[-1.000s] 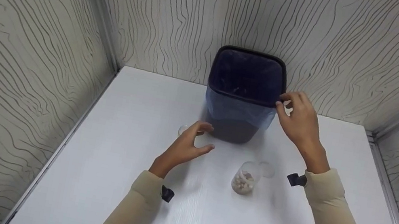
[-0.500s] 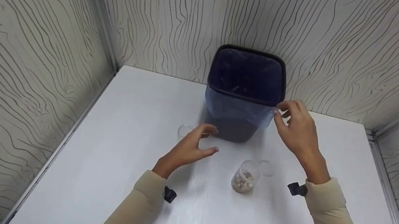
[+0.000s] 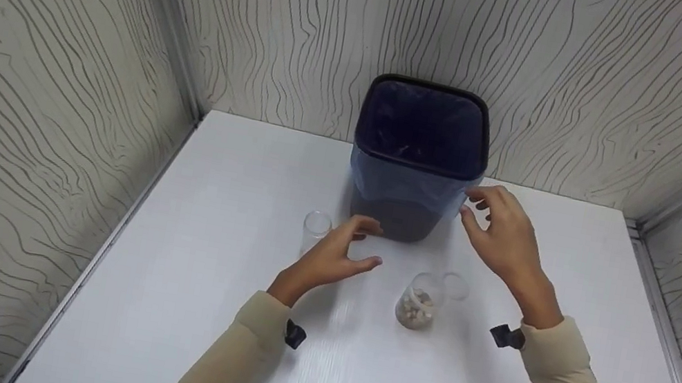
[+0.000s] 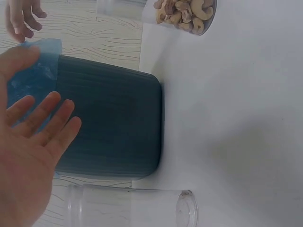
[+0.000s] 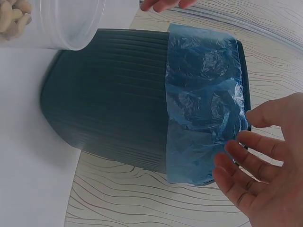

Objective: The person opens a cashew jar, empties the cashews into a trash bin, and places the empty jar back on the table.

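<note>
Against the back wall on the white surface [image 3: 167, 301] stands our dark bin [image 3: 415, 162], both hands open beside it, left hand [image 3: 337, 254] near an empty glass [image 3: 315, 228], right hand [image 3: 504, 238] above the nut jar [image 3: 417, 305], and we judge a careless sweep could topple either.

- My left hand [image 3: 329, 256] hides the foot of the empty jar [image 3: 316, 226].
- In my right wrist view, the cashew jar [image 5: 57, 21] is cut off by the top edge.
- The bin [image 3: 417, 156] hides the tabletop's far edge behind it.

Bin [image 3: 416, 163] blocks the back; bare table [image 3: 167, 301] lies left of the empty jar [image 3: 315, 228].
</note>
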Action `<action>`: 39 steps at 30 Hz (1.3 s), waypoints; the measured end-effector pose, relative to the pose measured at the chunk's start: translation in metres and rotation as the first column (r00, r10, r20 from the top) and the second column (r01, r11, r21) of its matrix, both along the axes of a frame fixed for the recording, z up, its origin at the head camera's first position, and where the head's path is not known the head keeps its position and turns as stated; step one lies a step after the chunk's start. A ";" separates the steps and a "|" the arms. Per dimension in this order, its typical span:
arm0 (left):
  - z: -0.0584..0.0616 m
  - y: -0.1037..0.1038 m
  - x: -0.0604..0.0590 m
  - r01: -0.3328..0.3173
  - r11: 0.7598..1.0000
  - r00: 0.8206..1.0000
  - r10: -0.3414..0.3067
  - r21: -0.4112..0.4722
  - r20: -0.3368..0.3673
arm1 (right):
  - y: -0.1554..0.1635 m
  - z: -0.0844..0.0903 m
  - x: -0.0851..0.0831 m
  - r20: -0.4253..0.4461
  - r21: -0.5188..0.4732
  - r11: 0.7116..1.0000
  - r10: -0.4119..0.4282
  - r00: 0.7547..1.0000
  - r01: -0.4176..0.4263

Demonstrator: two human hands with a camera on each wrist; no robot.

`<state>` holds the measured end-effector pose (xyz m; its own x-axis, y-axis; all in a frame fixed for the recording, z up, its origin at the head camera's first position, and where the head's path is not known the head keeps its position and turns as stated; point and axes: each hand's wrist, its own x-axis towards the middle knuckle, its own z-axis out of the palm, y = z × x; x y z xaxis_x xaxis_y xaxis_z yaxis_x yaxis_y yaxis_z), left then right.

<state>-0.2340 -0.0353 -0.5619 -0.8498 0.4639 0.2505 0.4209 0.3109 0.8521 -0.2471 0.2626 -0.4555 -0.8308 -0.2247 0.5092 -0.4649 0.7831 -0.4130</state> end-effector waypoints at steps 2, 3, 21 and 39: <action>0.000 0.002 0.001 0.005 1.000 1.000 -0.005 0.001 0.007 | 0.000 -0.002 0.002 -0.002 0.004 1.000 0.010 1.000 -0.010; 0.000 0.003 0.001 0.008 1.000 1.000 -0.008 0.002 0.011 | 0.000 -0.003 0.002 -0.002 0.006 1.000 0.015 1.000 -0.015; -0.008 0.021 0.004 0.079 0.997 0.997 -0.078 -0.006 0.025 | 0.001 -0.023 0.020 0.059 0.005 0.998 0.057 0.997 -0.058; -0.022 0.037 0.011 0.129 0.991 0.990 -0.125 -0.045 0.068 | 0.001 -0.042 0.038 0.173 0.017 0.993 0.113 0.979 -0.117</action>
